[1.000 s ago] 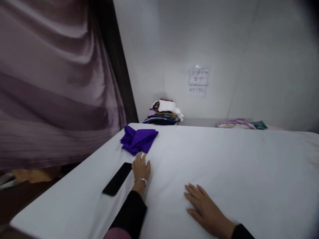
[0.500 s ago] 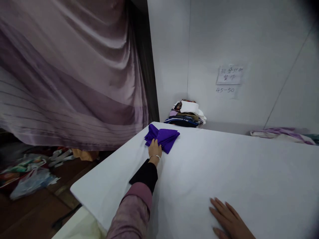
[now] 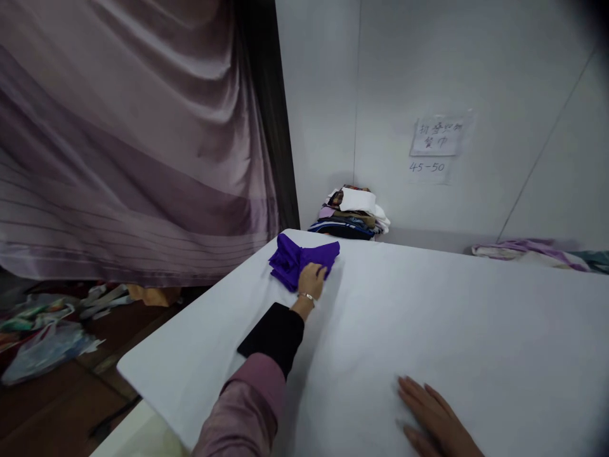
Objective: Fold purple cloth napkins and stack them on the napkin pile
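A purple cloth (image 3: pixel 286 260), bunched into pleated, fan-like folds, lies near the far left corner of the white table (image 3: pixel 390 317). My left hand (image 3: pixel 311 279) is at the right half of this cloth, its fingers curled onto the fabric; the fingertips are partly hidden. Beside my left cuff, a flat black rectangular thing (image 3: pixel 254 333) rests on the tabletop, partly covered by the sleeve. My right hand (image 3: pixel 438 412) lies on the table at the lower right, fingers extended, holding nothing.
A stack of folded clothes (image 3: pixel 349 216) sits behind the table against the wall. More fabric (image 3: pixel 528 251) lies behind the right far edge. A mauve curtain (image 3: pixel 166 146) hangs at left, with plastic bags (image 3: pixel 47 349) on the floor. A handwritten paper (image 3: pixel 436 135) is on the wall.
My left hand has shifted from the middle of the purple cloth to its right half. More of the flat black thing shows. My right hand stays in about the same place.
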Motion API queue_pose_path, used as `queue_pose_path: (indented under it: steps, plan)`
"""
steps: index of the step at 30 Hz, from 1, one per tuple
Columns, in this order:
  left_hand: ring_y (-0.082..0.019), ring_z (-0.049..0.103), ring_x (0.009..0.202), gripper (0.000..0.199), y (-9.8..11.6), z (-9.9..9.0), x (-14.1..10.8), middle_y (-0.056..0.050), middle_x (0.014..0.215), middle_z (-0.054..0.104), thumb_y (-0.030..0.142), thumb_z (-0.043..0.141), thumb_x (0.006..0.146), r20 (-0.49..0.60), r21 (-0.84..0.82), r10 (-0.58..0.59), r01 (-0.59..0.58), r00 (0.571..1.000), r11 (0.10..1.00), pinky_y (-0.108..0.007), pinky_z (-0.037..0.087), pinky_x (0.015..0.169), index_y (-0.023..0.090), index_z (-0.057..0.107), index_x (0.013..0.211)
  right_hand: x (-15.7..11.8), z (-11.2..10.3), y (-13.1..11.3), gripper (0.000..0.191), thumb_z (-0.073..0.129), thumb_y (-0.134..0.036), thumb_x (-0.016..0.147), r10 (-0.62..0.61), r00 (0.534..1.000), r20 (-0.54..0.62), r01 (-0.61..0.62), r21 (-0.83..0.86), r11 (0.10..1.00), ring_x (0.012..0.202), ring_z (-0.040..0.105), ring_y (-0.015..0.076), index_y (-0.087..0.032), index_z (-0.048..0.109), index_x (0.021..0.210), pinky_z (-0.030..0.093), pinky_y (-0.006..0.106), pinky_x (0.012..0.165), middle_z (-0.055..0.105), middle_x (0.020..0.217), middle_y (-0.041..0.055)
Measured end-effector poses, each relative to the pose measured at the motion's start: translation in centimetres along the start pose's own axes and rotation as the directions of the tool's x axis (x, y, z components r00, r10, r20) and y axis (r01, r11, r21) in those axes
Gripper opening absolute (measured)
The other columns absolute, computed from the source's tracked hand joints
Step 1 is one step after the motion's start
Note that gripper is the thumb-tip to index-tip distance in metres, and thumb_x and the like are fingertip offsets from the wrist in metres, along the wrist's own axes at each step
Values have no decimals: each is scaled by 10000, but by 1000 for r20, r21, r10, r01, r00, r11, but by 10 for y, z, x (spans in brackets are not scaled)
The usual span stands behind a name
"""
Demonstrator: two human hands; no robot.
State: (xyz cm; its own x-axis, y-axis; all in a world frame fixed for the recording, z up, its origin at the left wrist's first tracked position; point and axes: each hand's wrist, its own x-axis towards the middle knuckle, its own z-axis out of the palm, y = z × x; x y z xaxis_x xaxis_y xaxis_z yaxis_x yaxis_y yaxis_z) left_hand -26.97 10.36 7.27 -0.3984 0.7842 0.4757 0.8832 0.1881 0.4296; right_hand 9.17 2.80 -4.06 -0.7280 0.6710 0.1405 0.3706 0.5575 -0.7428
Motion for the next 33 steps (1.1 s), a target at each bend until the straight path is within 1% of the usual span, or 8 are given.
queue_pose_path:
  steps: [4, 6, 8, 13, 17, 21, 27, 33]
  plan:
    - [-137, 547, 789, 278, 74, 10, -82, -22, 763, 622, 397, 475, 871, 85, -173, 297, -280, 951, 944, -261, 400, 763, 187, 617, 757, -1, -12, -10, 603, 492, -458, 854, 269, 935, -232, -120, 507, 854, 1294, 347, 273, -360, 269, 1405, 336, 493, 1035, 297, 1465, 22]
    - [-136, 534, 733, 370, 104, 15, -130, -27, 717, 612, 443, 403, 895, 48, -339, 535, -490, 844, 803, -280, 385, 713, 180, 600, 726, 2, -20, -13, 650, 469, -468, 867, 370, 891, -261, -76, 720, 690, 1272, 385, 265, -344, 171, 1431, 407, 461, 985, 264, 1481, 50]
    - [-123, 516, 646, 474, 125, 24, -172, -13, 625, 577, 493, 329, 907, 52, -413, 674, -598, 737, 687, -284, 358, 644, 184, 575, 646, 6, -26, -16, 692, 495, -476, 854, 437, 865, -245, -63, 812, 580, 1260, 404, 257, -348, 139, 1433, 418, 442, 971, 266, 1480, 60]
    - [-101, 489, 534, 579, 141, 48, -222, 15, 509, 531, 654, 410, 800, 222, -331, 762, -688, 608, 646, -291, 291, 538, 176, 499, 485, 8, -31, -19, 831, 664, -440, 741, 464, 859, -218, -100, 816, 569, 1141, 529, 260, -314, 207, 1424, 430, 432, 947, 526, 1304, 76]
    - [-103, 531, 575, 513, 141, 51, -221, 25, 564, 586, 633, 531, 744, 359, -267, 700, -651, 617, 711, -277, 311, 564, 172, 537, 519, 8, -31, -19, 898, 733, -396, 681, 447, 875, -189, -81, 851, 519, 882, 648, 241, -264, 242, 1421, 506, 379, 808, 700, 947, 36]
    - [-118, 545, 602, 524, 145, 43, -217, 16, 604, 606, 679, 568, 670, 424, -258, 654, -609, 626, 750, -279, 334, 601, 174, 539, 535, 10, -31, -20, 844, 771, -352, 634, 463, 858, -221, -67, 846, 529, 801, 655, 235, -239, 366, 1365, 517, 359, 752, 705, 847, 26]
    - [-187, 569, 794, 573, 150, 26, -223, -24, 857, 650, 690, 604, 621, 396, -326, 670, -586, 628, 742, -321, 369, 693, 190, 604, 901, 12, -32, -23, 419, 761, -343, 629, 384, 881, -275, 31, 844, 535, 766, 643, 197, -203, 625, 1000, 491, 331, 753, 703, 864, 28]
    - [-215, 522, 1033, 412, 147, 18, -228, -50, 1132, 601, 365, 674, 715, 337, -409, 687, -558, 643, 722, -363, 353, 870, 224, 562, 1086, 14, -36, -18, 293, 767, -361, 593, 489, 772, -407, 101, 837, 538, 570, 573, 132, -175, 611, 756, 464, 270, 577, 648, 652, -12]
